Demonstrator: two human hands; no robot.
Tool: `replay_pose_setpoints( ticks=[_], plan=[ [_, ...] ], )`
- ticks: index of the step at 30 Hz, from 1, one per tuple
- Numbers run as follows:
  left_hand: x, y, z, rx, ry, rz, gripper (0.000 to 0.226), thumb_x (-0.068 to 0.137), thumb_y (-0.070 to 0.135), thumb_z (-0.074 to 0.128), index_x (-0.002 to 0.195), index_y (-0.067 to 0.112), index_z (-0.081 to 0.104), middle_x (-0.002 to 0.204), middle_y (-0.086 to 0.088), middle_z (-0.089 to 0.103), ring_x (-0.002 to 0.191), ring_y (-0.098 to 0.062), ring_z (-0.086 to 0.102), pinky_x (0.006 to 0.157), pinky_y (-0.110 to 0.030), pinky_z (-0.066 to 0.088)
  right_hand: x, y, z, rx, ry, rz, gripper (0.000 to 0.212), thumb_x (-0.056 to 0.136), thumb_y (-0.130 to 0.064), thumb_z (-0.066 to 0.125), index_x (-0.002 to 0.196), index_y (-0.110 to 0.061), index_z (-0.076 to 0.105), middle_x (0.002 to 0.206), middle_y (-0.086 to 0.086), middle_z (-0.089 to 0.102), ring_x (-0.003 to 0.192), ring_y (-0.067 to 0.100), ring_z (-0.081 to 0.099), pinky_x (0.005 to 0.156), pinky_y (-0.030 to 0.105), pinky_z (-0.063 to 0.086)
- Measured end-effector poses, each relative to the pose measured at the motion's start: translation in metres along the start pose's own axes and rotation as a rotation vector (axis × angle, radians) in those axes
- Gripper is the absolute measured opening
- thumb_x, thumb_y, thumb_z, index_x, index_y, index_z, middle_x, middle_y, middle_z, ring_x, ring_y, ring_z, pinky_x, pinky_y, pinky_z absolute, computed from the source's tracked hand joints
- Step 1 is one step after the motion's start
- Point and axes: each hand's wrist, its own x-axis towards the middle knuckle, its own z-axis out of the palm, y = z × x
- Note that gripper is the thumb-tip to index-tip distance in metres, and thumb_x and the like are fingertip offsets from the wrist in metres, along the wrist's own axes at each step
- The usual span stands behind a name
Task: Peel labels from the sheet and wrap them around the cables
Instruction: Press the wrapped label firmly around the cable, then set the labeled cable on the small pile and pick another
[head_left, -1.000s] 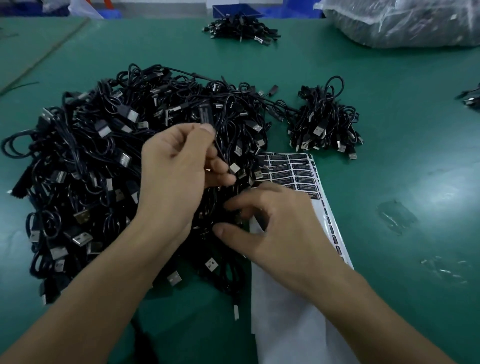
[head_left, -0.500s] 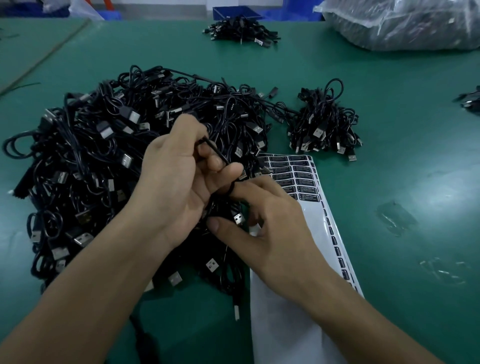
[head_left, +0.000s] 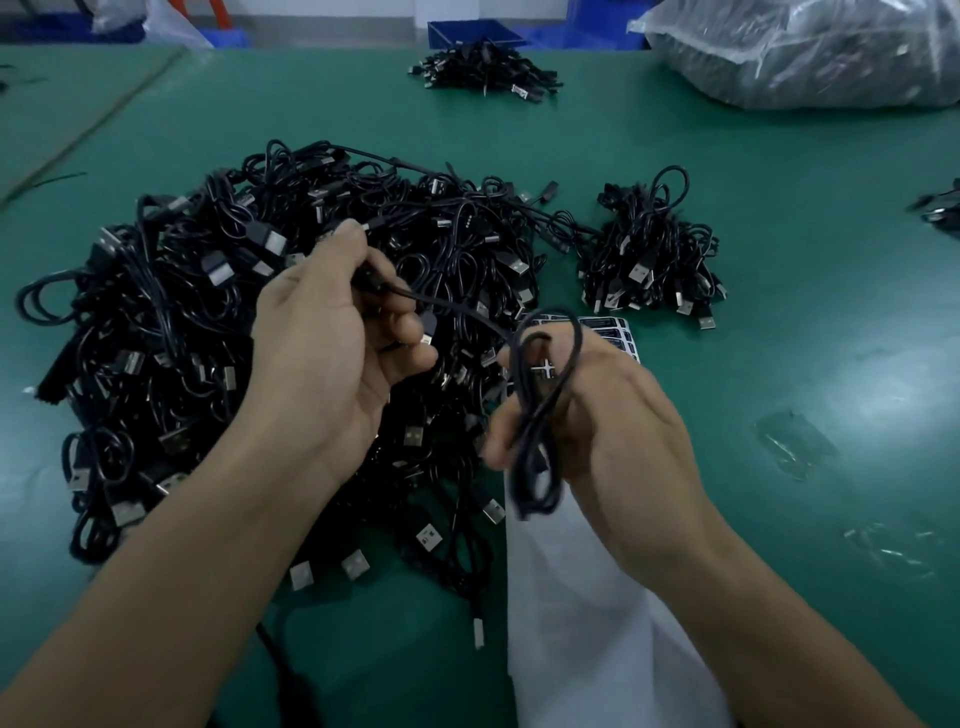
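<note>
My left hand pinches one end of a black cable above the big heap of black USB cables. The cable runs to the right into a looped coil that my right hand grips, lifted off the table. Under my right hand lies the white label sheet; only a few dark labels show past my knuckles, the others are hidden.
A smaller bundle of cables lies right of the heap. Another small pile sits at the far edge of the green table, by a clear plastic bag of cables. Scraps of clear film lie at right.
My right hand has left the sheet, taken a coiled cable and lifted it to the right. My left hand stayed over the heap, holding the cable's other end.
</note>
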Motion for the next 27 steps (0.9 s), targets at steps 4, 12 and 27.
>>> replay_pose_setpoints(
  ticks=[4, 12, 27],
  plan=[
    [0.0, -0.002, 0.0, 0.056, -0.016, 0.03, 0.042, 0.103, 0.037, 0.054, 0.066, 0.017, 0.061, 0.056, 0.003, 0.058, 0.043, -0.007, 0.047, 0.041, -0.021, 0.044, 0.002, -0.004, -0.004, -0.071, 0.025, 0.036, 0.048, 0.096, -0.051, 0.047, 0.113, -0.008, 0.062, 0.06, 0.001, 0.061, 0.056, 0.014, 0.057, 0.054, 0.021, 0.047],
    [0.001, -0.004, -0.001, 0.101, -0.053, 0.003, 0.041, 0.099, 0.051, 0.052, 0.105, 0.015, 0.07, 0.053, 0.004, 0.057, 0.042, -0.006, 0.046, 0.043, -0.022, 0.047, 0.006, -0.014, -0.017, -0.435, 0.248, -0.182, 0.022, 0.095, -0.034, 0.061, 0.081, -0.026, 0.076, 0.076, 0.008, 0.069, 0.065, 0.018, 0.059, 0.062, 0.023, 0.05],
    [0.001, -0.007, -0.001, 0.217, -0.094, -0.052, 0.019, 0.099, 0.018, 0.058, 0.082, 0.017, 0.066, 0.057, 0.006, 0.056, 0.045, -0.006, 0.044, 0.043, -0.021, 0.043, 0.128, -0.084, -0.097, -0.206, 0.935, -0.108, 0.023, 0.103, -0.027, 0.055, 0.083, -0.017, 0.062, 0.068, -0.003, 0.046, 0.057, 0.01, 0.042, 0.051, 0.026, 0.036]
  ],
)
